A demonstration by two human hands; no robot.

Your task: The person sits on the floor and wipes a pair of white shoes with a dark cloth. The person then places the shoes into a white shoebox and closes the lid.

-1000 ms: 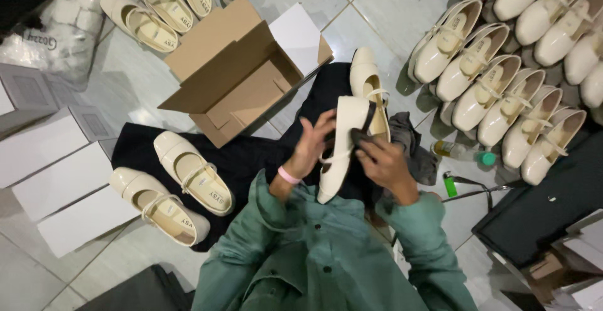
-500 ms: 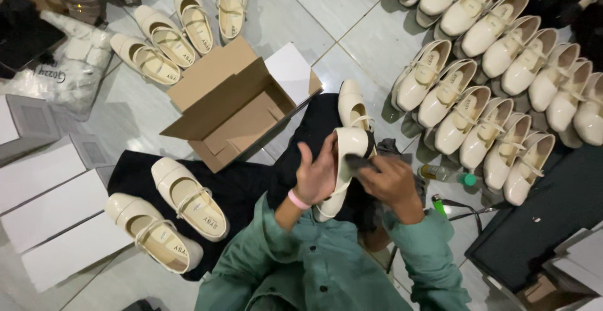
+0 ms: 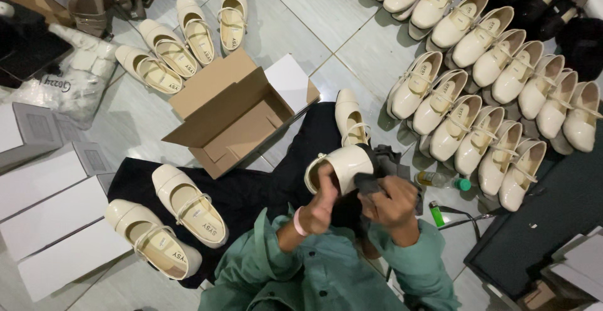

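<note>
Nearby, cardboard box (image 3: 232,119) open, seemingly empty.

My left hand (image 3: 323,201) and right hand (image 3: 392,201) are raised close together before my chest, fingers curled in a grip, both green-sleeved forearms bent upward, a pink band on my left wrist.

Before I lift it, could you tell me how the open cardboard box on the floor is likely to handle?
The cardboard box looks empty, so probably light. Its flaps stand open and loose, so they would likely flop or bend if gripped. On smooth floor tiles, it would probably slide rather than tip.
</note>
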